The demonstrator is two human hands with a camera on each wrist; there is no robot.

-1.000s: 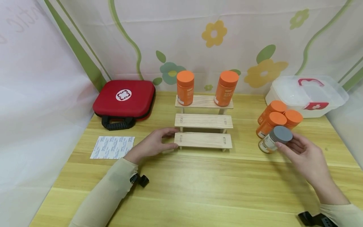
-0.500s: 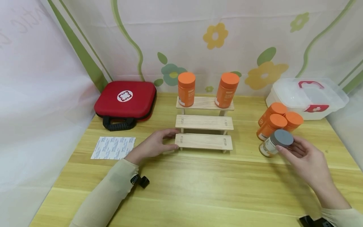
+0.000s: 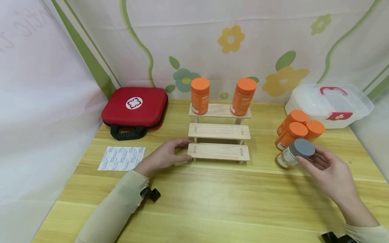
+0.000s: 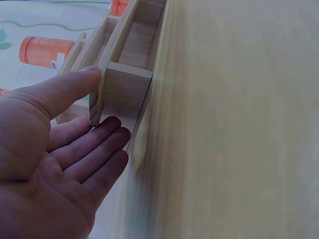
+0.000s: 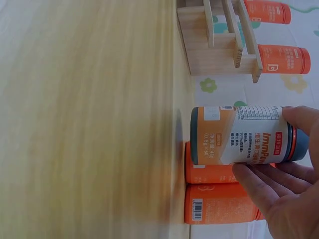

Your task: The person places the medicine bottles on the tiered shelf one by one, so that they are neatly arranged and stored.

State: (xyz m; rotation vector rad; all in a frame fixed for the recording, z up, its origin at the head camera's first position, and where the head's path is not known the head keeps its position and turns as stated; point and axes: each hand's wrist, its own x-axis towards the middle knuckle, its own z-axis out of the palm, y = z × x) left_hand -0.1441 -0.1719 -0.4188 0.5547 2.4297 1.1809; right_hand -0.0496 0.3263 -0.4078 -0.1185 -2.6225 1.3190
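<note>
Right of centre in the head frame, the right hand (image 3: 332,177), thumb and fingers clamped on a tilted grey-lidded jar (image 3: 288,157), shows in its wrist view a label beginning "ImmPo", with "48g (0.8g×60)"; left of centre, the left hand (image 3: 165,155), thumb and fingers parted, touches a pale-grained wooden three-step stand (image 3: 218,151); beyond, cylindrical orange jars (image 3: 287,137) cluster at right, while a moulded red case (image 3: 146,106) bears a white emblem at left
</note>
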